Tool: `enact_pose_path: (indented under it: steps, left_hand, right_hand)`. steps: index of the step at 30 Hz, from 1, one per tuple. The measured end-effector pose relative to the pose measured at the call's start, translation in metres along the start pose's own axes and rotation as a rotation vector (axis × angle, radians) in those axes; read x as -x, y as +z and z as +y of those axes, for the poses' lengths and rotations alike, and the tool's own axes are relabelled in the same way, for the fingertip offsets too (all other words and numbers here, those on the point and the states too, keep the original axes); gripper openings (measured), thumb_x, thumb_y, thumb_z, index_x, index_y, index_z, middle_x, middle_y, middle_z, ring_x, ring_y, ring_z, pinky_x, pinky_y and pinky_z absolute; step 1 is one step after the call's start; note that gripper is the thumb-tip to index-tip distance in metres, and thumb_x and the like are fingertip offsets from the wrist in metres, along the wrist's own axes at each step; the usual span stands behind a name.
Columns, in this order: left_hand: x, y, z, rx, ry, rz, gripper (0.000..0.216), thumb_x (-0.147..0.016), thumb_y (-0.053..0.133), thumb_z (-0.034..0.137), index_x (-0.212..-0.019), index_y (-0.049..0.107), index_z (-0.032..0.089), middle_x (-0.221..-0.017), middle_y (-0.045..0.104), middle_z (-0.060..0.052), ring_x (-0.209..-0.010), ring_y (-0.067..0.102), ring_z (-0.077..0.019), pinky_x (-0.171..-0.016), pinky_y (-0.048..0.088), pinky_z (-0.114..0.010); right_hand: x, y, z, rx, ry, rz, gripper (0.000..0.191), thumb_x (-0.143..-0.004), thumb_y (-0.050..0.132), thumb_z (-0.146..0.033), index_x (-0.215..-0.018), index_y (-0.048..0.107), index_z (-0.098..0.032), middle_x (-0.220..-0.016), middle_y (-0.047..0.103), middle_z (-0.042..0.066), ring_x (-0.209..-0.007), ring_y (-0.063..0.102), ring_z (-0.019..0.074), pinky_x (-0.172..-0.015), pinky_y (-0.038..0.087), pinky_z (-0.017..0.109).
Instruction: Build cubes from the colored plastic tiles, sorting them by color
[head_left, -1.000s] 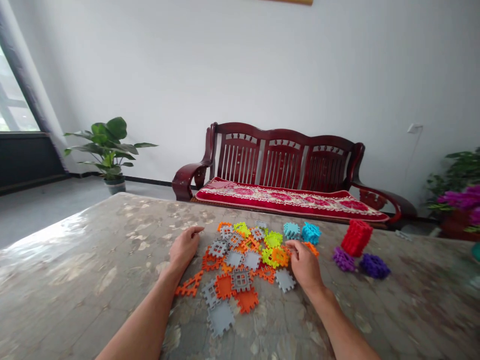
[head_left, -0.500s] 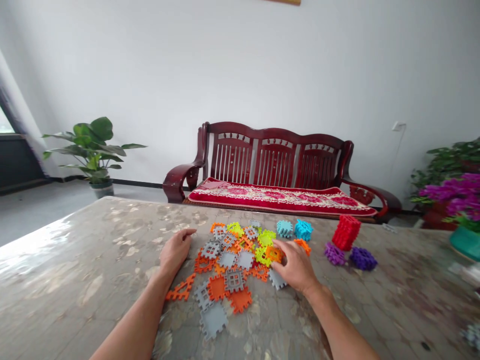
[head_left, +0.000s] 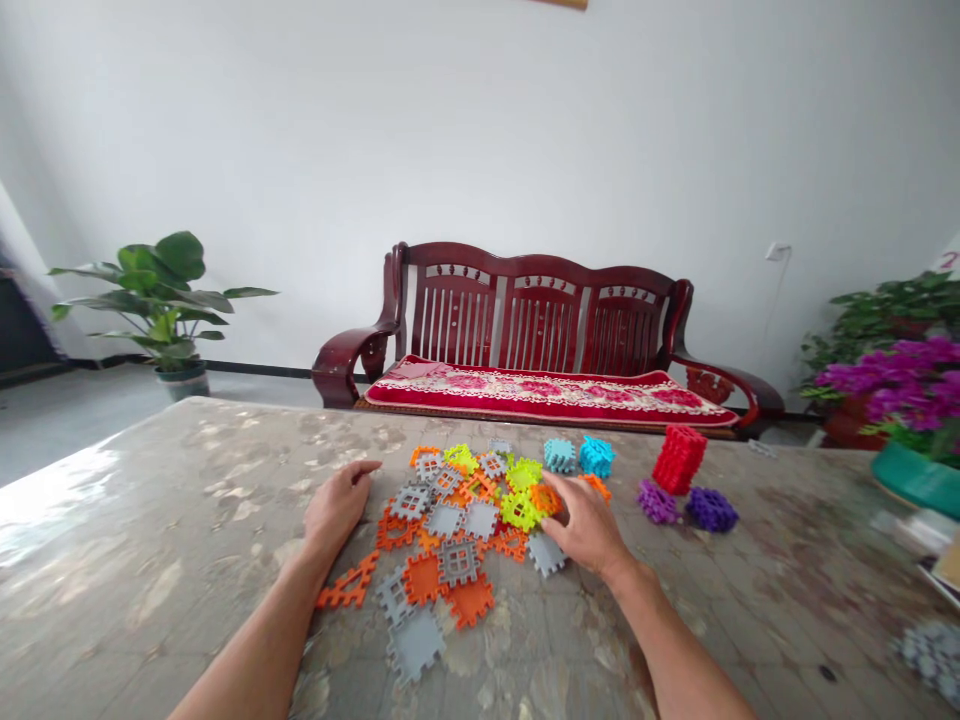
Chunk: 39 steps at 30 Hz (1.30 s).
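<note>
A heap of flat toothed plastic tiles (head_left: 457, 520), orange, grey and lime, lies on the marbled table (head_left: 150, 540). My left hand (head_left: 336, 505) rests on the table at the heap's left edge, fingers loosely curled, holding nothing. My right hand (head_left: 587, 522) lies over the heap's right side, fingertips on an orange tile (head_left: 545, 498) beside a lime tile (head_left: 520, 507). Whether it grips a tile is hidden.
Two blue built cubes (head_left: 579, 455), a red block tower (head_left: 679, 458) and two purple clusters (head_left: 686, 505) stand to the right. A grey piece (head_left: 930, 650) lies at the near right. A teal flowerpot (head_left: 915, 478) sits on the right edge. Behind stand a wooden bench (head_left: 540, 340) and a plant (head_left: 161, 295).
My right hand has slid left over the pile onto the orange and lime tiles. The left hand has stayed put. The camera has panned right.
</note>
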<state>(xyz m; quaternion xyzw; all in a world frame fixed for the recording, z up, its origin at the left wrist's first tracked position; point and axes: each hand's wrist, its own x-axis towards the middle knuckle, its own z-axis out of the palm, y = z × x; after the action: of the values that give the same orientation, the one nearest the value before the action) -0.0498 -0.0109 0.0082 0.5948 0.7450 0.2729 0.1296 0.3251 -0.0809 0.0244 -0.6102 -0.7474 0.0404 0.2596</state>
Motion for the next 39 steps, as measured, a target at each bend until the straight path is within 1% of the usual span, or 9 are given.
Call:
enact_pose_path:
  steps: [7, 14, 19, 22, 24, 29, 31, 34, 39]
  left_hand:
    - [0.001, -0.001, 0.001, -0.003, 0.013, 0.021, 0.038, -0.084, 0.045, 0.028, -0.114, 0.069, 0.026, -0.112, 0.073, -0.004, -0.102, 0.066, -0.0245, -0.084, 0.05, -0.031]
    - [0.0, 0.001, -0.001, 0.001, 0.019, 0.034, 0.038, -0.084, 0.045, 0.029, -0.112, 0.07, 0.027, -0.111, 0.074, -0.003, -0.101, 0.067, -0.024, -0.084, 0.05, -0.031]
    - [0.0, 0.0, 0.0, -0.003, 0.031, 0.047, 0.037, -0.083, 0.046, 0.028, -0.111, 0.071, 0.026, -0.107, 0.075, -0.004, -0.098, 0.067, -0.0243, -0.08, 0.051, -0.03]
    - [0.001, -0.001, 0.0, 0.001, 0.026, 0.032, 0.038, -0.084, 0.046, 0.028, -0.113, 0.07, 0.026, -0.11, 0.074, -0.004, -0.1, 0.067, -0.0245, -0.082, 0.051, -0.031]
    - [0.001, -0.001, 0.0, 0.007, 0.016, 0.019, 0.039, -0.084, 0.045, 0.029, -0.114, 0.069, 0.026, -0.112, 0.073, -0.005, -0.102, 0.066, -0.0249, -0.084, 0.05, -0.032]
    - [0.0, -0.001, 0.001, 0.003, 0.003, 0.002, 0.039, -0.085, 0.044, 0.029, -0.115, 0.069, 0.026, -0.115, 0.072, -0.005, -0.105, 0.065, -0.0255, -0.086, 0.05, -0.033]
    - [0.0, -0.001, 0.001, -0.003, -0.002, -0.007, 0.039, -0.085, 0.043, 0.03, -0.115, 0.068, 0.027, -0.116, 0.072, -0.005, -0.105, 0.065, -0.0257, -0.086, 0.05, -0.033]
    - [-0.001, -0.001, 0.0, -0.003, -0.001, -0.016, 0.04, -0.085, 0.043, 0.03, -0.116, 0.068, 0.027, -0.117, 0.071, -0.005, -0.106, 0.065, -0.0256, -0.088, 0.05, -0.033]
    - [0.0, -0.001, 0.001, -0.006, 0.001, 0.006, 0.039, -0.084, 0.045, 0.029, -0.114, 0.069, 0.027, -0.113, 0.073, -0.004, -0.104, 0.066, -0.0251, -0.085, 0.05, -0.032]
  right_hand:
    - [-0.002, -0.003, 0.004, -0.002, -0.004, -0.069, 0.064, -0.071, 0.056, -0.02, -0.135, 0.052, -0.024, -0.121, 0.066, 0.004, -0.115, 0.053, 0.0221, -0.102, 0.036, 0.036]
    - [-0.002, -0.004, 0.002, 0.011, -0.015, -0.058, 0.058, -0.074, 0.059, -0.027, -0.132, 0.055, -0.022, -0.125, 0.062, 0.008, -0.117, 0.052, 0.0231, -0.101, 0.036, 0.037]
    - [-0.002, -0.001, -0.001, 0.027, -0.028, -0.055, 0.061, -0.07, 0.062, -0.025, -0.131, 0.055, -0.025, -0.115, 0.066, 0.006, -0.11, 0.054, 0.0236, -0.097, 0.039, 0.037]
    - [-0.004, 0.0, -0.003, 0.013, -0.046, -0.004, 0.062, -0.068, 0.064, -0.025, -0.129, 0.055, -0.025, -0.112, 0.067, 0.004, -0.108, 0.055, 0.0236, -0.096, 0.04, 0.038]
    - [-0.006, -0.002, 0.001, -0.006, -0.002, 0.082, 0.06, -0.069, 0.064, -0.029, -0.128, 0.055, -0.024, -0.111, 0.067, 0.005, -0.105, 0.057, 0.0231, -0.096, 0.041, 0.037]
    - [-0.009, -0.01, 0.033, 0.027, 0.299, 0.334, 0.056, -0.078, 0.057, -0.043, -0.126, 0.055, -0.015, -0.107, 0.065, 0.011, -0.099, 0.06, 0.0241, -0.088, 0.045, 0.036]
    - [-0.008, -0.013, 0.046, 0.105, 0.354, 0.342, 0.056, -0.079, 0.056, -0.045, -0.125, 0.055, -0.013, -0.105, 0.065, 0.012, -0.1, 0.059, 0.0251, -0.088, 0.045, 0.035]
    - [-0.007, -0.013, 0.054, 0.24, 0.399, 0.279, 0.055, -0.081, 0.056, -0.044, -0.125, 0.055, -0.012, -0.104, 0.065, 0.014, -0.101, 0.059, 0.0261, -0.088, 0.043, 0.034]
    - [-0.008, -0.012, 0.046, 0.413, 0.444, 0.233, 0.056, -0.084, 0.055, -0.046, -0.129, 0.052, -0.013, -0.102, 0.065, 0.015, -0.099, 0.06, 0.0273, -0.083, 0.043, 0.034]
